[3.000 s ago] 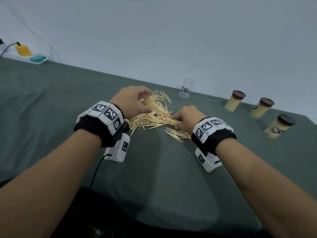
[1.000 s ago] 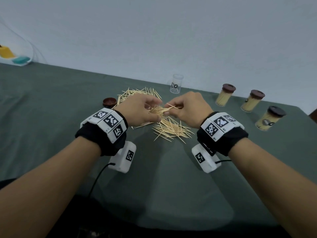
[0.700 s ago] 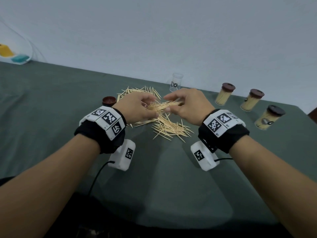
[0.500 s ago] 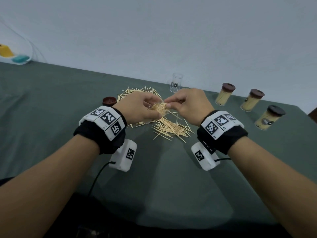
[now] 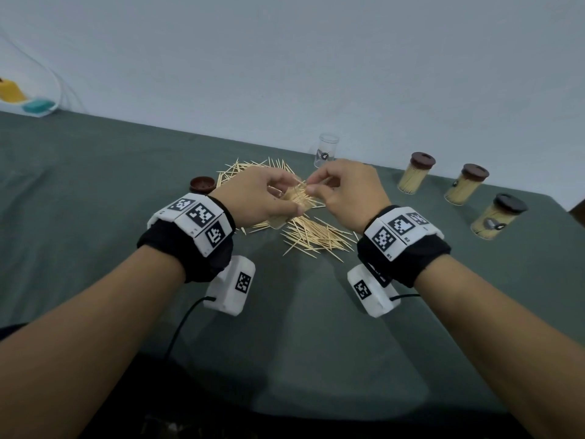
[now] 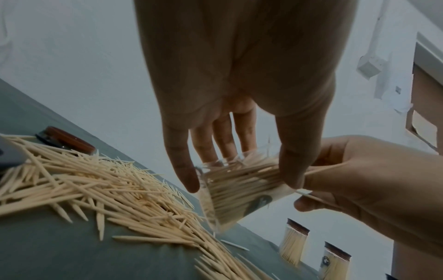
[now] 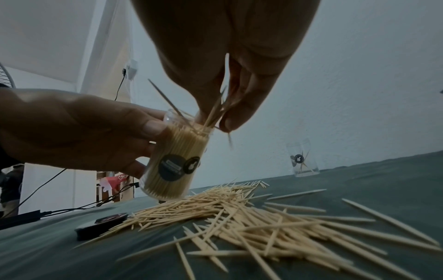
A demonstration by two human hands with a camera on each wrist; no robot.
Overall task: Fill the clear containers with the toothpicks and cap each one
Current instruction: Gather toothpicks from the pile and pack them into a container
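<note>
left hand [image 5: 256, 198] grips tilted jar [image 7: 175, 161], frame center | right hand [image 5: 345, 191] pinches toothpicks [image 7: 213, 111] at its mouth

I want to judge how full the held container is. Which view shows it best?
The right wrist view: the container shows side-on, packed nearly to its rim. The left wrist view has fingers across it; in the head view both hands mostly hide it.

Dim, flat light is washing over the dark green cloth-covered table [image 5: 95, 191], casting only faint, soft shadows under the forearms. Both wrist views are bending straight lines at their edges, and the near palms are showing dark and blurred.
</note>
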